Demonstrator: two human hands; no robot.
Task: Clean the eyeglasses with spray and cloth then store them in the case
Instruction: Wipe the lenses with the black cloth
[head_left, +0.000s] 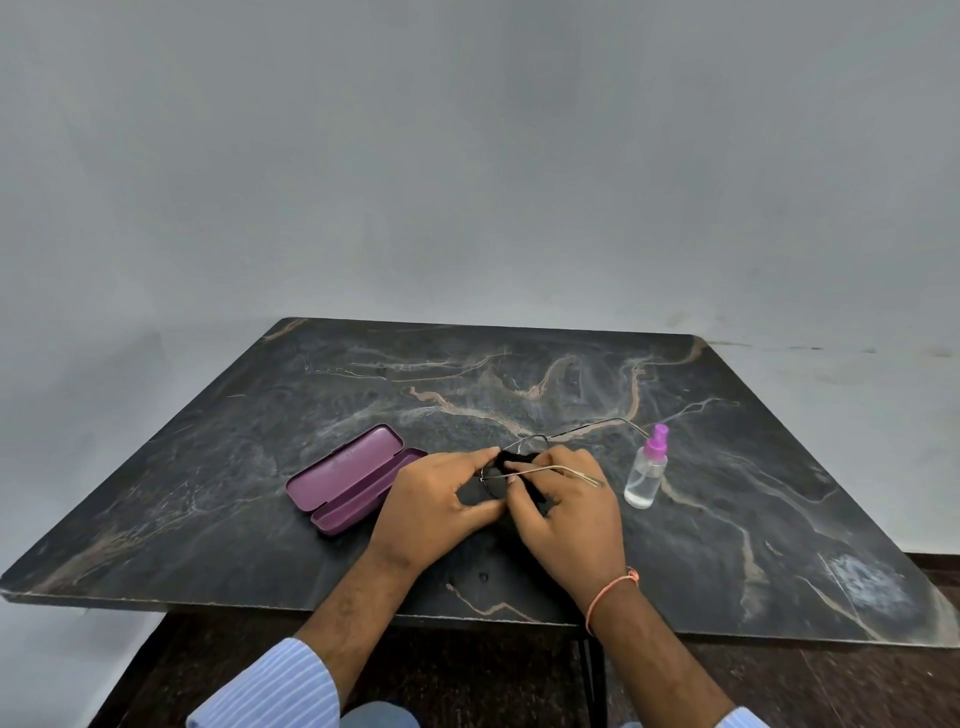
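Note:
Thin metal-framed eyeglasses (582, 430) are held above the middle of the dark marble table (571, 374), temples unfolded and pointing right. My left hand (434, 506) pinches the frame at the near lens. My right hand (569, 512) presses a black cloth (514, 460) against that lens; most of the cloth is hidden between my fingers. A purple eyeglass case (348, 475) lies open to the left of my hands. A small clear spray bottle (648, 470) with a pink nozzle stands upright to the right.
The table stands against a plain grey wall. Its near edge (208, 603) runs below my wrists, with a dark floor and a black table leg (592, 675) under it.

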